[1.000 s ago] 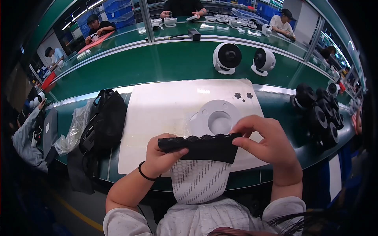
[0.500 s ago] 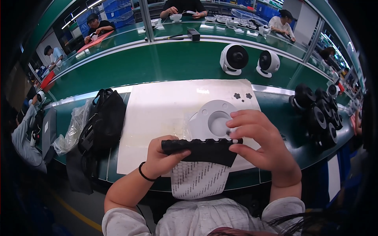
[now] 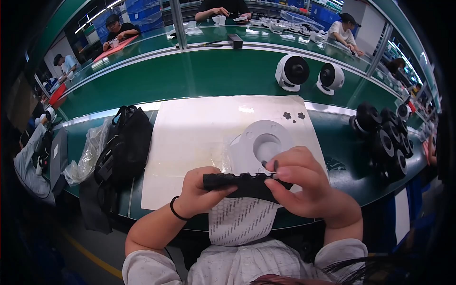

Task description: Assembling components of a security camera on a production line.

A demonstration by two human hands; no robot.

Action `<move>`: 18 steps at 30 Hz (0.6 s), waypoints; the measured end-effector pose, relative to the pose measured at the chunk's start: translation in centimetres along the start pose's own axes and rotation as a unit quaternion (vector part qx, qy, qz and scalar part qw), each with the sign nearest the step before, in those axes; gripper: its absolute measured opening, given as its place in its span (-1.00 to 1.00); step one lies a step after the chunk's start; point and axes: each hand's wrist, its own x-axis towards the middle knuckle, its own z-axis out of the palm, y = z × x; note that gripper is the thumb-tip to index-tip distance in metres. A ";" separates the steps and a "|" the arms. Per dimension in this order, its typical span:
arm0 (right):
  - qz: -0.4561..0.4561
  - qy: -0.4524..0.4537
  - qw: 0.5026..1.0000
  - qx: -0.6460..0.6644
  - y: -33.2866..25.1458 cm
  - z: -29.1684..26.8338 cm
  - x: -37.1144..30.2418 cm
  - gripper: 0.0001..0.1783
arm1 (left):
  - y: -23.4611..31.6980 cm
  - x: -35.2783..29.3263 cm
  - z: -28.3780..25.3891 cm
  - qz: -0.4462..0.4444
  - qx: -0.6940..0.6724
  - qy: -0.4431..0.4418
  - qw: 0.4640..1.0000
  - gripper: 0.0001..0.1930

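Observation:
My left hand [image 3: 202, 190] grips one end of a folded black sheet [image 3: 247, 184], thumb in front and fingers behind. Small scallops run along the fold, with bits of white showing there. From the sheet hangs its white printed backing paper [image 3: 242, 221], reaching toward my lap. At the sheet's other end, my right hand [image 3: 304, 180] pinches a small black pad [image 3: 271, 165] at the folded edge; the fingers partly cover it. Just beyond lies a pale grey round base [image 3: 254, 130] with a circular recess, lying on a white work mat [image 3: 185, 128].
Two black dots cut like flowers [image 3: 287, 115] lie on the mat. Left of it are a black bag [image 3: 128, 147] and clear plastic [image 3: 92, 147]. Several black round parts [image 3: 387, 137] crowd the right. Two white-and-black fan-like units [image 3: 292, 72] stand on the green conveyor [image 3: 213, 71]. Co-workers sit beyond.
My right hand has moved left and slightly down along the folded edge, its fingers closing in a pinch. The sheet shifted a little right. The two white-and-black units slid right on the conveyor.

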 end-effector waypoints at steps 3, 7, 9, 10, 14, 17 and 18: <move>-0.010 -0.079 0.996 -0.026 -0.2 -0.3 0.2 -0.41 | -0.1 0.0 0.2 0.002 0.013 -0.006 1.000 -0.88; -0.003 -0.160 0.987 -0.024 -1.2 -0.4 0.2 -0.47 | 0.0 0.3 0.4 0.036 0.005 -0.016 0.999 -0.89; 0.013 -0.233 0.972 -0.009 -1.7 -0.8 0.7 -0.45 | 0.0 0.2 0.3 0.009 0.008 -0.013 1.000 -0.88; 0.014 -0.232 0.973 -0.010 -1.5 -0.8 0.7 -0.45 | 0.0 0.2 0.3 0.009 0.007 -0.015 1.000 -0.88; 0.038 -0.046 0.998 -0.002 0.7 -1.2 0.8 -0.42 | -0.2 0.3 0.0 0.099 0.064 -0.042 0.992 -0.84; 0.211 0.003 0.973 0.095 4.3 -1.9 0.8 -0.37 | 0.0 0.8 0.9 0.190 0.083 -0.009 0.978 -0.75; 0.242 0.012 0.960 0.136 5.0 -2.0 0.9 -0.35 | -0.1 0.9 1.2 0.186 0.105 -0.018 0.977 -0.78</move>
